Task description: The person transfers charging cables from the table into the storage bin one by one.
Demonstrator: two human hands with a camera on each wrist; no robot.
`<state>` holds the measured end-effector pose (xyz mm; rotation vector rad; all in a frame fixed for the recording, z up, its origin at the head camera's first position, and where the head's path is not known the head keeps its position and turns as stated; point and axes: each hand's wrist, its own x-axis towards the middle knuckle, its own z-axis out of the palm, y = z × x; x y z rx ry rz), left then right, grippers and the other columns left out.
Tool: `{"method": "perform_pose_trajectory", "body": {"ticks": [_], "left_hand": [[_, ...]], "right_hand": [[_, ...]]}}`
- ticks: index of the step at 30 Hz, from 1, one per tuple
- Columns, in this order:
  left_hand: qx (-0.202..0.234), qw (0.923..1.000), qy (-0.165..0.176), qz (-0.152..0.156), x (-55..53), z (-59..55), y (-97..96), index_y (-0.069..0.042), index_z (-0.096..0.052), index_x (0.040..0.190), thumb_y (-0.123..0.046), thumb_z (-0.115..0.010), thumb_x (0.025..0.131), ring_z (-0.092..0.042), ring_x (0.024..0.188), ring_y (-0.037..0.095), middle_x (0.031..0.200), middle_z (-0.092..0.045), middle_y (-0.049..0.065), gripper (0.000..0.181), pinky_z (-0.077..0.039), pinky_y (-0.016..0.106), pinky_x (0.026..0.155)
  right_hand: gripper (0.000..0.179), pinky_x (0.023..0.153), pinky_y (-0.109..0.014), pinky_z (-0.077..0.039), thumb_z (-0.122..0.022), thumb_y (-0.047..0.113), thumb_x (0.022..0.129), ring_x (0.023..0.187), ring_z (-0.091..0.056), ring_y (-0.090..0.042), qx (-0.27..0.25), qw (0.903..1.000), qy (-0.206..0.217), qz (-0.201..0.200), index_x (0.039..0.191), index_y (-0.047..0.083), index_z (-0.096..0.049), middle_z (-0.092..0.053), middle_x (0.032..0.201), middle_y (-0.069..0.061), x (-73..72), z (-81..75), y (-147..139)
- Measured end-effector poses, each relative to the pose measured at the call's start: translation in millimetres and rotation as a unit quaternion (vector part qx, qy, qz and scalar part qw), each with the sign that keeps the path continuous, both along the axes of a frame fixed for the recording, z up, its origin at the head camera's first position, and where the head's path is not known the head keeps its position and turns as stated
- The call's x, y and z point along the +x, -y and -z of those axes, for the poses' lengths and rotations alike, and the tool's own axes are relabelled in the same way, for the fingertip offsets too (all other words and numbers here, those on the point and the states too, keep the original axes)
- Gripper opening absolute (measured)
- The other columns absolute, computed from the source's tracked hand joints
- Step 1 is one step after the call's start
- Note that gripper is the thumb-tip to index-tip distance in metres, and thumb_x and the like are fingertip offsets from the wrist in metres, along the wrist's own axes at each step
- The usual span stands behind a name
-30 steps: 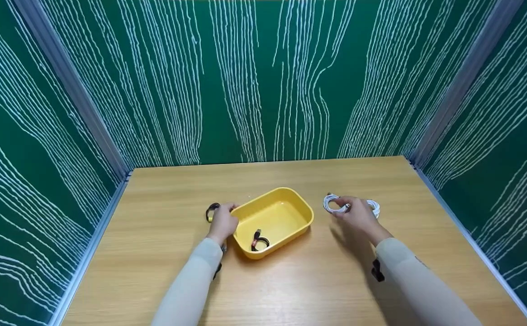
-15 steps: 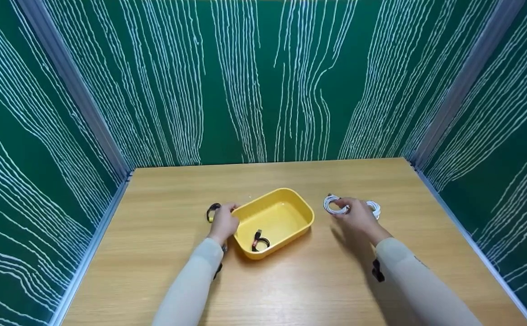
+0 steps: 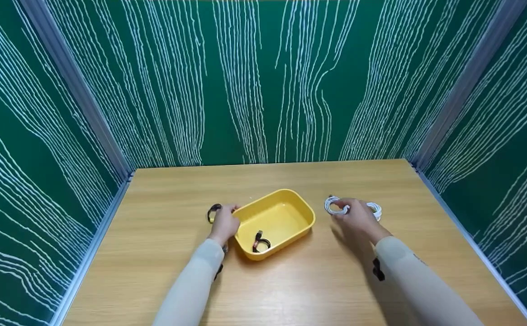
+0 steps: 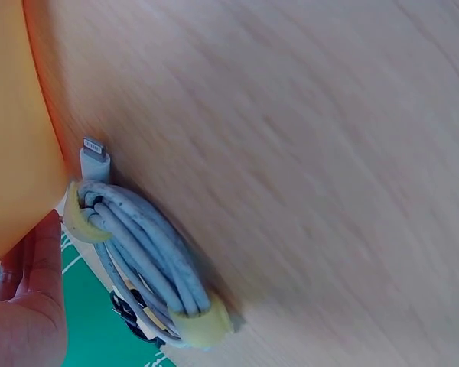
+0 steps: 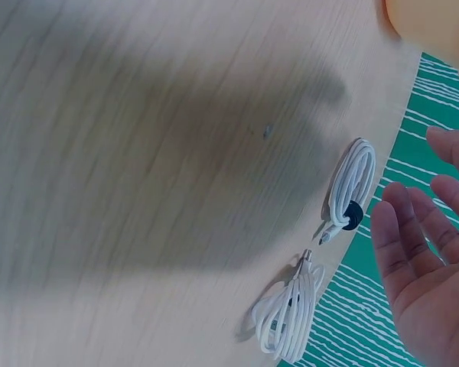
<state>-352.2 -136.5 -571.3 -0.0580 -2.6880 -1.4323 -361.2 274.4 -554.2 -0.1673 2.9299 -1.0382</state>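
Observation:
A yellow plastic bin (image 3: 286, 222) stands mid-table, tilted diagonally, with a coiled black USB cable (image 3: 258, 236) inside. My left hand (image 3: 224, 225) grips its left end; some fingers are hidden behind the wall. Below that hand, in the left wrist view, lies a pale coiled charging cable (image 4: 153, 237) with yellow ties and a Lightning plug. My right hand (image 3: 358, 216) hovers over two white coiled cables, fingers relaxed and holding nothing. In the right wrist view, one white coil (image 5: 352, 180) has a black tie; the other white cable (image 5: 289, 313) lies beside it.
A black coiled cable (image 3: 213, 210) with a bit of yellow lies past the left hand. The wooden table (image 3: 308, 290) meets green walls (image 3: 263, 81) with white wavy lines at the back and sides. Metal posts (image 3: 462, 86) stand at the corners.
The head view has shifted very slightly. Both hands, the bin and the cables keep their places.

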Motion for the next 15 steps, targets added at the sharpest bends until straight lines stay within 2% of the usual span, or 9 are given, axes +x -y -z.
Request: {"method": "perform_pose_trajectory", "body": {"ticks": [7,15], "left_hand": [[0.003,1.0,-0.004,0.004,-0.1,0.1,0.9,0.001,-0.077,0.11,0.018,-0.05,0.081,-0.067,0.09,0.023,0.103,-0.076,0.018,0.043,-0.059,0.036,0.082],[0.003,0.9999,0.016,-0.001,-1.1,1.2,0.5,-0.002,-0.078,0.109,0.017,-0.05,0.083,-0.068,0.091,0.023,0.104,-0.077,0.016,0.042,-0.06,0.036,0.084]], "right_hand": [[0.045,0.118,-0.062,-0.047,-0.075,0.015,0.101,0.137,-0.061,-0.043,-0.015,0.9996,0.022,0.005,0.144,0.003,-0.068,-0.067,0.147,-0.024,-0.6,-2.7,-0.7],[0.045,0.117,-0.064,-0.046,-0.075,0.019,0.102,0.134,-0.06,-0.042,-0.015,0.9993,0.035,0.007,0.145,0.006,-0.068,-0.065,0.148,-0.023,-4.2,0.7,-3.1]]}}
